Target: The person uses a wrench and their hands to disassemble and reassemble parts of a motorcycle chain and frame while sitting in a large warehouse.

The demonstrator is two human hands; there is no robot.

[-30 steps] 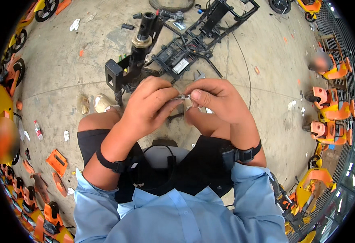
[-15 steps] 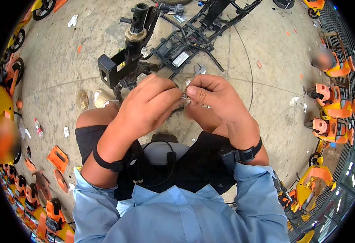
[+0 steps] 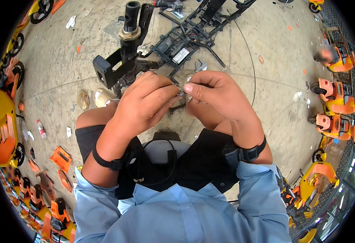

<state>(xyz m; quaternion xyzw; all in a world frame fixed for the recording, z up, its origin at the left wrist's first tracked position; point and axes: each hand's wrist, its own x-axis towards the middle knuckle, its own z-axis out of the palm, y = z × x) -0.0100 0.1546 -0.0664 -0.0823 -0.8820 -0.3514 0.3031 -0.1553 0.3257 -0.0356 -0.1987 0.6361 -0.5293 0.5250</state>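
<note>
1. Two hands meet in front of the person's knees: the left hand (image 3: 143, 103) and the right hand (image 3: 216, 95) come together fingertip to fingertip above the concrete floor (image 3: 266, 81).
2. Between the fingertips sits a small metal part (image 3: 181, 92), pinched from both sides; it is too small and too covered to tell its kind.
3. The left hand is curled narrow, its fingers closed on the part from the left, its back turned up to the camera.
4. The right hand is likewise closed, thumb and forefinger nipping the part from the right, with the other fingers folded under.
5. Each wrist carries a black strap, and the sleeves are light blue.
6. Just beyond the hands lies a black metal frame (image 3: 185, 40) with an upright tube (image 3: 129, 24) at its near end, flat on the floor.
7. A silver wrench (image 3: 200, 65) lies on the floor just past the right hand, beside the frame.
8. A thin black cable (image 3: 248, 52) curves across the floor to the right of the frame.
9. Orange and yellow plastic parts (image 3: 60, 158) lie scattered along the left edge, well apart from the hands.
10. A small bottle (image 3: 41, 128) lies on the floor at the left.
11. Another person in orange (image 3: 335, 58) is at the far right.
</note>
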